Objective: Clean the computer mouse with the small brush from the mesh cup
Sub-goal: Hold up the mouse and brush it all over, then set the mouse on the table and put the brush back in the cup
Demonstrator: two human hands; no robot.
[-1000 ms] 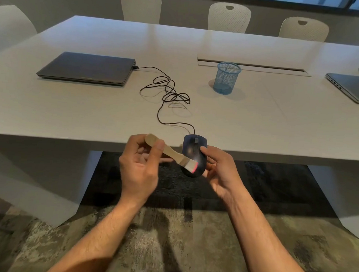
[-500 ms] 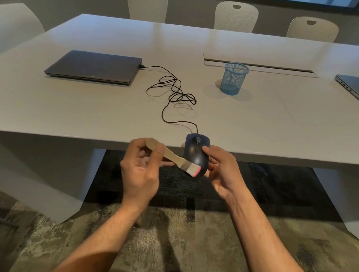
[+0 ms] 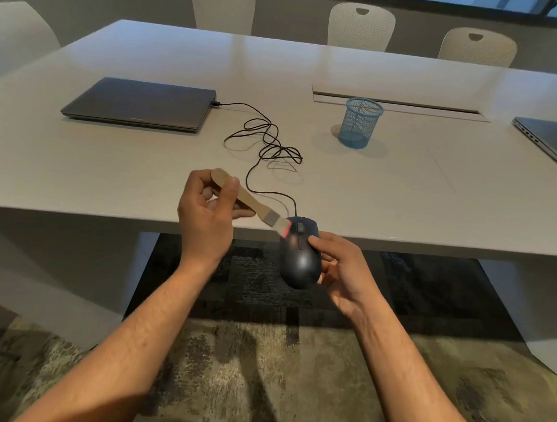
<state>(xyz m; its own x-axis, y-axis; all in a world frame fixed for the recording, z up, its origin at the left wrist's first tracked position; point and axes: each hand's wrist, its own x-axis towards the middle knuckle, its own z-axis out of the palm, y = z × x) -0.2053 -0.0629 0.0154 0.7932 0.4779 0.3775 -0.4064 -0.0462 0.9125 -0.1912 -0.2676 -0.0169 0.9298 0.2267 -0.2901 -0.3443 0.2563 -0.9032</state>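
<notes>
My left hand [image 3: 204, 218] grips the brush [image 3: 254, 206]; my right hand [image 3: 339, 271] holds the mouse [image 3: 300, 261] just off the table's [image 3: 435, 205] near edge. Bristles meet its front: short light flicks, avoid snagging the cable [image 3: 268, 150].

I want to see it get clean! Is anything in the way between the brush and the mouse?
No, nothing visible is in the way. The left hand holds the brush, and its bristle tip already sits on the front of the mouse, beside the scroll wheel. The right hand grips the mouse from the other side, clear of the bristles.
</notes>
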